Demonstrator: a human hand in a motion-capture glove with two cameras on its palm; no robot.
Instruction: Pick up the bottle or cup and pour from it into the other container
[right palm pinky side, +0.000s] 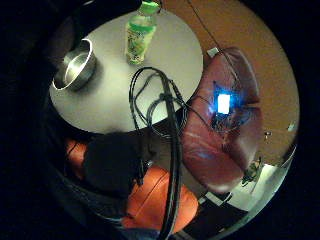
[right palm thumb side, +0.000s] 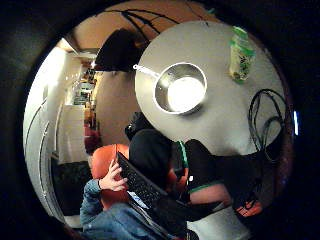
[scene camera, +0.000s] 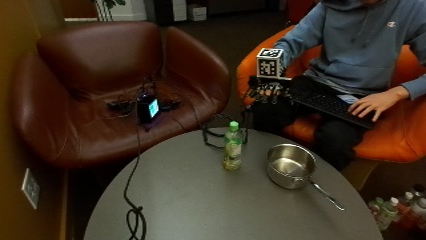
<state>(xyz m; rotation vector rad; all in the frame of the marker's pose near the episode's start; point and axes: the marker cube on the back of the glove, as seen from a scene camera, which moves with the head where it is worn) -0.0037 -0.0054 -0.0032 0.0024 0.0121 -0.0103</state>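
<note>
Gloved right hand (scene camera: 267, 92) is raised off the table in the upper centre of the outside view, held above the far table edge; I see its fingers hanging loosely downward and gripping nothing. My bare left hand (scene camera: 375, 104) rests on the keyboard (scene camera: 329, 104) in my lap at upper right, fingers spread on the keys.

Scanning left to right in the outside view: a brown leather armchair (scene camera: 100, 90) fills the upper left, with a small lit device (scene camera: 148, 108) on its seat. A black cable (scene camera: 133, 200) runs from that seat down onto the round grey table (scene camera: 200, 200) at lower left. Near the table's far edge, at frame centre, stands the bottle (scene camera: 232, 146), upright, green cap on, green label. Right of the bottle, near it but not touching, sits the metal saucepan (scene camera: 290, 165), its handle pointing toward lower right. An orange chair (scene camera: 393, 140) occupies the right edge.

Both palm views confirm the bottle (right palm pinky side: 139, 34) and saucepan (right palm thumb side: 181, 94) are on the table, well apart from the hand.
</note>
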